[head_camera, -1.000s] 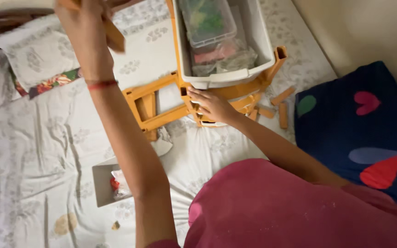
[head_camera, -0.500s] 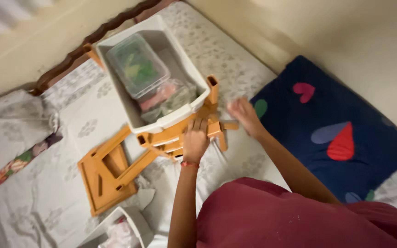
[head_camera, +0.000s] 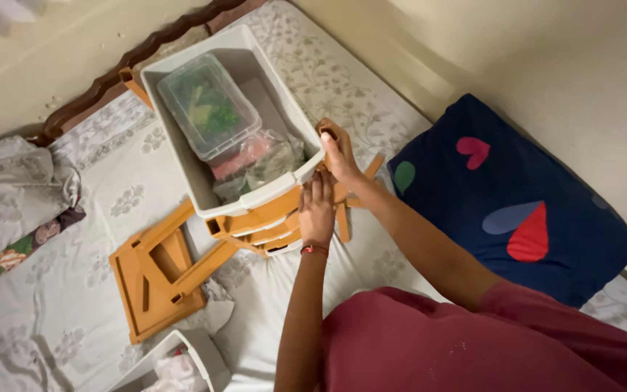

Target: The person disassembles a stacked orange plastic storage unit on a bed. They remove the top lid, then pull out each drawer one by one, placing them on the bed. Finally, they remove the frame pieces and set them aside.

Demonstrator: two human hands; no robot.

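My left hand [head_camera: 316, 211] lies flat on a stack of orange wooden pieces [head_camera: 255, 221] under the front rim of a white plastic bin [head_camera: 255, 197]. My right hand [head_camera: 340, 156] grips an upright orange wooden piece [head_camera: 330, 128] at the bin's right corner. The bin [head_camera: 167, 69] holds a clear lidded container [head_camera: 208, 107] with green contents and some plastic bags [head_camera: 259, 163]. A flat orange wooden frame [head_camera: 155, 272] rests on the bed sheet left of my hands.
A navy pillow [head_camera: 517, 196] with heart shapes lies to the right by the wall. A small white box [head_camera: 183, 363] sits at the bottom left. A grey floral pillow [head_camera: 9, 192] lies far left. A dark wooden headboard [head_camera: 146, 51] runs behind the bin.
My left arm came down from high up onto the orange pieces below the bin. My right hand moved to the upright piece at the bin's corner. The view swung round.
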